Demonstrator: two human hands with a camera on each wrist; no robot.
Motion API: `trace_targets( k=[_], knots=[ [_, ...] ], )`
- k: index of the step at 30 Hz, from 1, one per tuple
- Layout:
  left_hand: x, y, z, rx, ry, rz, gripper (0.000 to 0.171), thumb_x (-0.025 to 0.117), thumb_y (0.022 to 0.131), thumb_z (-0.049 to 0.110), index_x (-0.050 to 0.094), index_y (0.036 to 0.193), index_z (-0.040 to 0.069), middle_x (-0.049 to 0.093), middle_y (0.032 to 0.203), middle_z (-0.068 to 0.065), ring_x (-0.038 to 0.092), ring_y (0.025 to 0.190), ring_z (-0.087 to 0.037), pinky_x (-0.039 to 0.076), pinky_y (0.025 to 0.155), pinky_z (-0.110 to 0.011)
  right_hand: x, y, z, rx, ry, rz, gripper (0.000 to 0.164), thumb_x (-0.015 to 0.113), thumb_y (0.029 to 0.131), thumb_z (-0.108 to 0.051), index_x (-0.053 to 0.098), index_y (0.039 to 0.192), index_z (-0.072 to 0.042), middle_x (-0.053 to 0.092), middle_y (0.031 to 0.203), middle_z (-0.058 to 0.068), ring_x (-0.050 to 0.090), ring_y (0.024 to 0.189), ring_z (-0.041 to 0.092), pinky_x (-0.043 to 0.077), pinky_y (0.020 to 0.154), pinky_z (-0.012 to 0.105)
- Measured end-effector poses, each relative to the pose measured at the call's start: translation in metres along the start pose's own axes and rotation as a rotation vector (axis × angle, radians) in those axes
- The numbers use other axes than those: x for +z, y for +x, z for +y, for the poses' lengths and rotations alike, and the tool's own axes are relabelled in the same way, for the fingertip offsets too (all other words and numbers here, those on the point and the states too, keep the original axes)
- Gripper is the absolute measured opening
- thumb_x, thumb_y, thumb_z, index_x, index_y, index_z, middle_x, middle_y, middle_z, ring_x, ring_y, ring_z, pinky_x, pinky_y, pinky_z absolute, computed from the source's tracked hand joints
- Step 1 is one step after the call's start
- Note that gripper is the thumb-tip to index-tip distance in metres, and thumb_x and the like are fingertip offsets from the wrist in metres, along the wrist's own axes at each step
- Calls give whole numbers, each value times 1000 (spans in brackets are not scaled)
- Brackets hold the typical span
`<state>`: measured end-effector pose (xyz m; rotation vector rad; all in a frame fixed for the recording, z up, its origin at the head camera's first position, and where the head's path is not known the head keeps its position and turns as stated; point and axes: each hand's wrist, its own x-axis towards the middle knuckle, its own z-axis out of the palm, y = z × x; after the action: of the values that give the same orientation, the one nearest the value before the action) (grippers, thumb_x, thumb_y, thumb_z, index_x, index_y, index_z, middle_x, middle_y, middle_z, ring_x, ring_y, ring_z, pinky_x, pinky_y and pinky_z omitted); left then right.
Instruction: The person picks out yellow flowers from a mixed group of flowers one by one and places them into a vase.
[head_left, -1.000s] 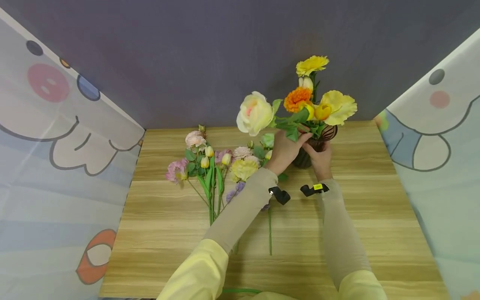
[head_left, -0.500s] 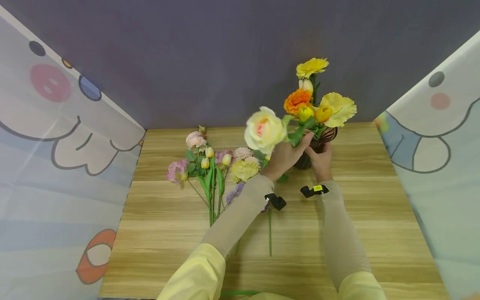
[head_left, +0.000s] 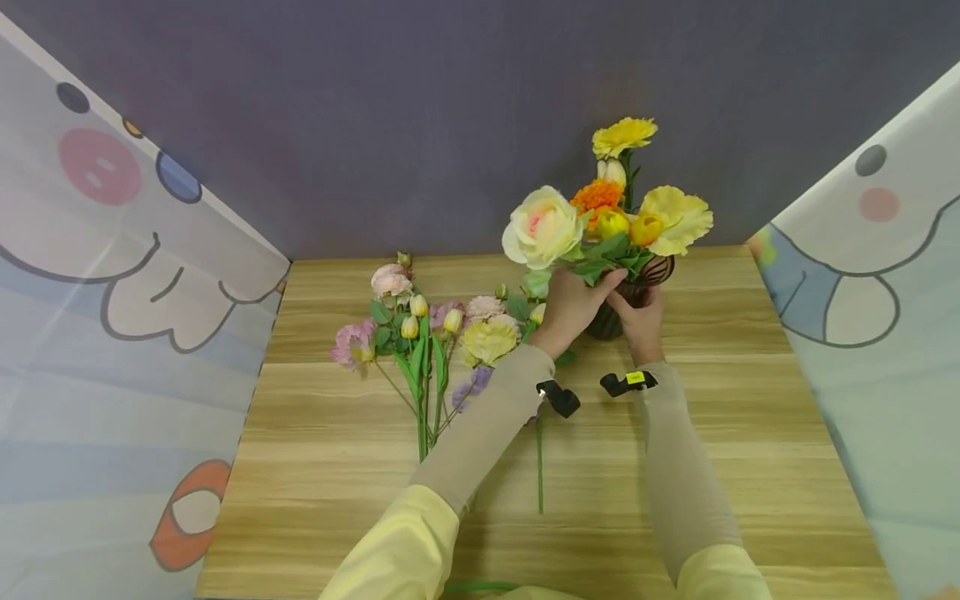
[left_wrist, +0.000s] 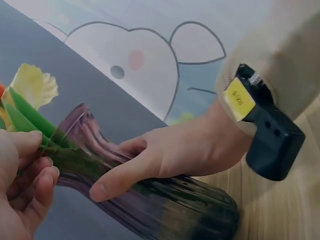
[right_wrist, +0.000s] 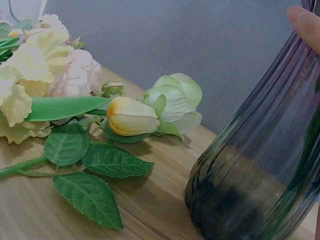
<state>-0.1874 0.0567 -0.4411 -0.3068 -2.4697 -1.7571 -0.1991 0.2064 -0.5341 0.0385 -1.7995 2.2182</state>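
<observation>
My right hand [head_left: 641, 321] holds a dark, ribbed glass vase [head_left: 604, 323] round its neck; the left wrist view shows the thumb across the glass [left_wrist: 185, 212]. At the vase's mouth, my left hand [head_left: 568, 307] pinches the stem of a large cream rose with a pink centre [head_left: 543, 227]. The left fingertips [left_wrist: 35, 140] are against green stems and leaves there. Out of the vase rise a yellow flower [head_left: 624, 136], an orange flower [head_left: 597, 196], a broad pale-yellow flower [head_left: 678, 220] and yellow tulips [head_left: 647, 229]. The lower part of the rose's stem is hidden.
Left of the vase, loose flowers lie on the wooden table [head_left: 322, 492]: a pink rose [head_left: 391, 280], tulips [head_left: 409, 325], a pale-yellow flower [head_left: 489, 342] and purple blossoms [head_left: 471, 387]. A pale-green flower [right_wrist: 175, 105] lies near the vase. A dark grey wall [head_left: 375, 142] stands behind.
The cream rose has shifted right, dipping and then rising, and now sits close beside the orange flower. My left hand stays at the vase's mouth; the right hand and vase have hardly moved.
</observation>
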Motion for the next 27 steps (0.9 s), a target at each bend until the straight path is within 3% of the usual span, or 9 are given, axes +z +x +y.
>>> trace_targets(
  k=[2,6,7,9,11,13,15,18,27],
  knots=[
    [1,-2,-1,-15,9,-20,34,70,99,41,69,93,8,61,73,6,49,59,5,41,55,-11,0,-1,-1,9,-4,6,46,74,90,2,61,131,-15,66,106,-5,61,91,9,52,79,20],
    [-2,-7,-5,6,34,-18,47,68,100,44,56,68,11,36,51,7,33,42,-6,28,42,-19,-4,3,9,37,-32,33,47,75,91,1,61,131,-19,65,104,-5,59,90,9,51,77,20],
    [-3,-8,-5,26,26,6,45,69,99,42,59,71,9,36,52,6,35,42,-7,30,42,-20,-5,4,13,42,-43,35,48,75,91,0,60,132,-19,64,106,-5,59,91,10,51,78,21],
    [-6,-9,-7,101,-19,88,26,73,98,33,68,98,7,54,69,6,49,55,-5,43,51,-17,-5,5,16,41,-48,35,53,76,90,-1,59,138,-17,65,113,-4,60,99,11,51,84,21],
    [-11,-9,-8,175,-82,159,30,75,97,24,67,117,4,66,89,-3,61,71,-8,50,61,-18,-6,5,17,34,-62,31,59,77,89,-2,56,142,-15,64,122,-4,61,108,11,50,92,21],
    [-15,-8,-6,270,-181,222,49,77,94,12,57,138,3,67,119,-11,67,99,-14,56,84,-21,-6,5,18,30,-78,30,62,78,88,-3,55,145,-14,63,127,-4,59,114,12,49,96,21],
    [-19,-6,-3,358,-264,255,55,77,92,2,53,140,-1,61,134,-18,63,119,-23,53,99,-27,-6,5,17,33,-93,31,64,78,88,-3,54,146,-14,62,130,-5,59,116,11,48,98,21],
    [-23,-3,2,426,-342,283,53,77,89,-6,52,136,-6,61,131,-26,61,125,-36,50,107,-31,-7,5,17,44,-100,34,62,77,89,-2,55,145,-14,63,127,-6,59,114,12,48,97,22],
    [-22,-2,2,292,-340,298,51,78,88,-6,54,132,-7,63,124,-25,63,118,-35,51,101,-25,-5,6,16,37,-79,43,59,78,88,-3,57,142,-14,65,121,-6,61,110,11,49,95,21]
  ],
)
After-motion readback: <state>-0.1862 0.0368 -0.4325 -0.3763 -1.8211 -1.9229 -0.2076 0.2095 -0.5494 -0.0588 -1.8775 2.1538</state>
